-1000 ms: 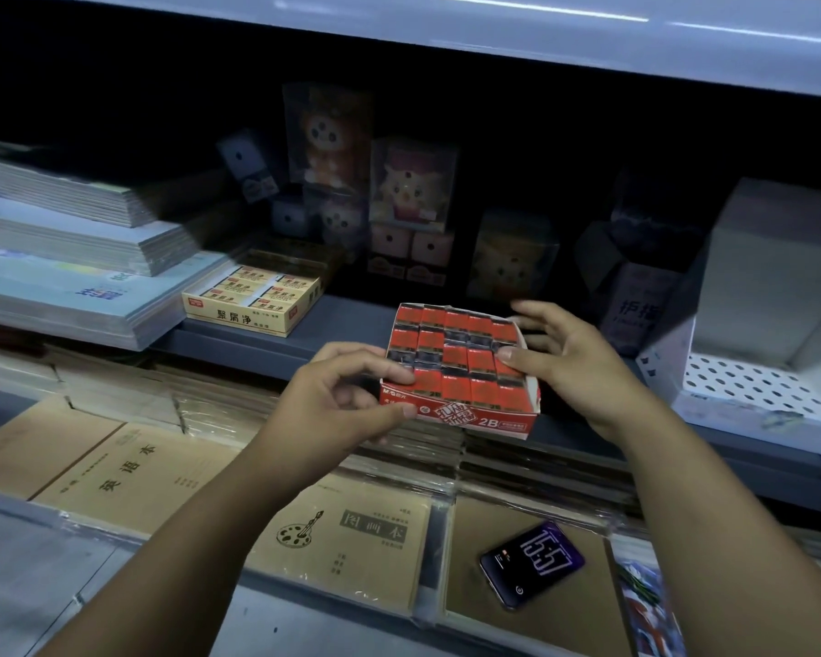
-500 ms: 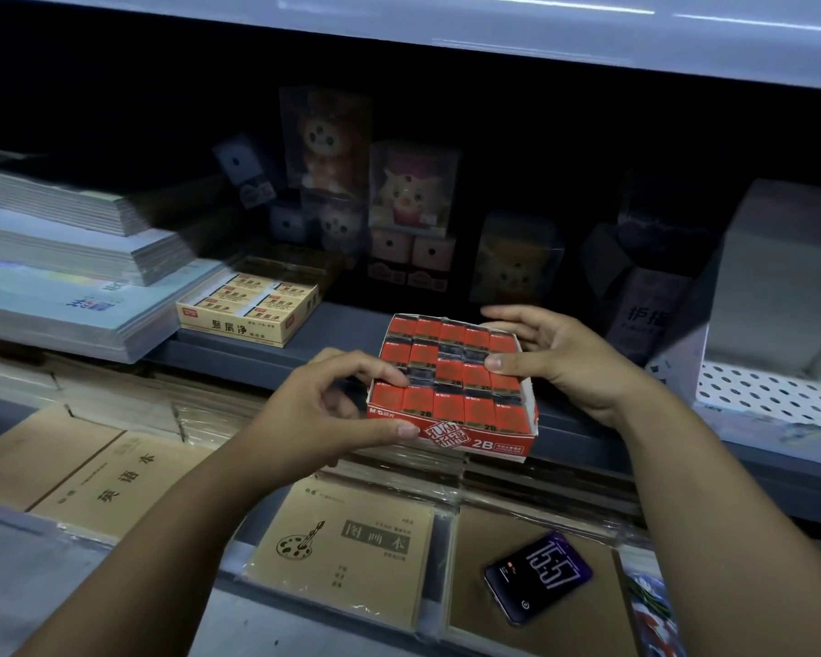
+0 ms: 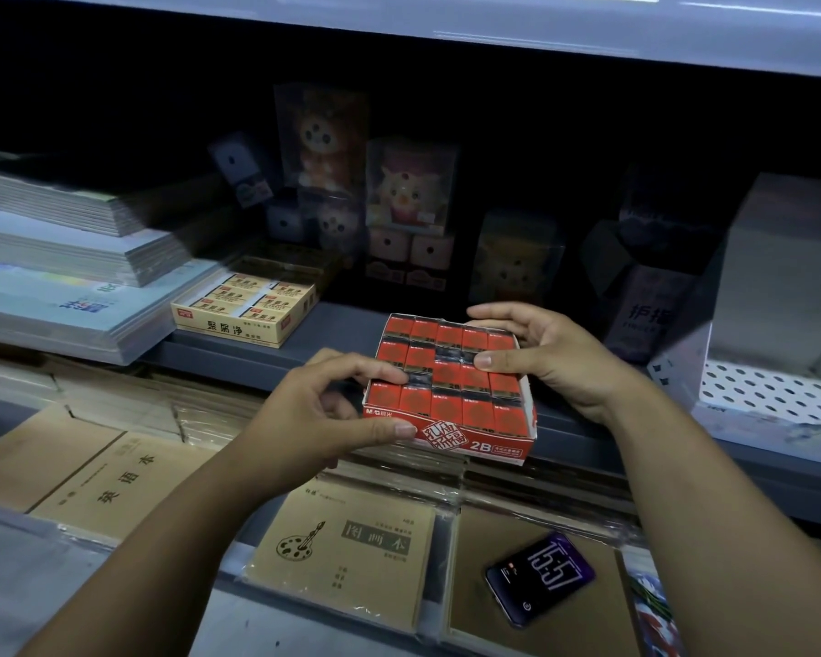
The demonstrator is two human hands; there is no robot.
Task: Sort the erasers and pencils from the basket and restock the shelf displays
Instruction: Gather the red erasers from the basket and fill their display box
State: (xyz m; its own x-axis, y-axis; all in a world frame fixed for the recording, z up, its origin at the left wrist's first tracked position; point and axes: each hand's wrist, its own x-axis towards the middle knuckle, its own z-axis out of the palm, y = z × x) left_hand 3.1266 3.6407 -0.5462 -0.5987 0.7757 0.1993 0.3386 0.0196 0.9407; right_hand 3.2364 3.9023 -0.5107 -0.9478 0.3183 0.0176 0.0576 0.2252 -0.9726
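Note:
A red display box of erasers (image 3: pixel 451 400), marked 2B on its front, is held over the front edge of the dark shelf (image 3: pixel 333 334). My left hand (image 3: pixel 323 414) grips its left front corner, thumb on the front face and index finger on top. My right hand (image 3: pixel 546 358) holds the right side, thumb lying across the eraser tops and fingers behind the back edge. Several rows of red erasers fill the box, with a couple of dark gaps. A yellow box of erasers (image 3: pixel 247 308) sits on the same shelf to the left.
Stacked notebooks (image 3: pixel 67 258) lie at the left of the shelf. Boxed toy figures (image 3: pixel 408 192) stand at the back. A white perforated bin (image 3: pixel 773 324) is at the right. Below, brown exercise books (image 3: pixel 347 552) and a phone (image 3: pixel 541 578) lie on the lower ledge.
Both hands and the red eraser box have come slightly down and toward me, by the shelf's front edge. My right thumb now lies across the eraser tops.

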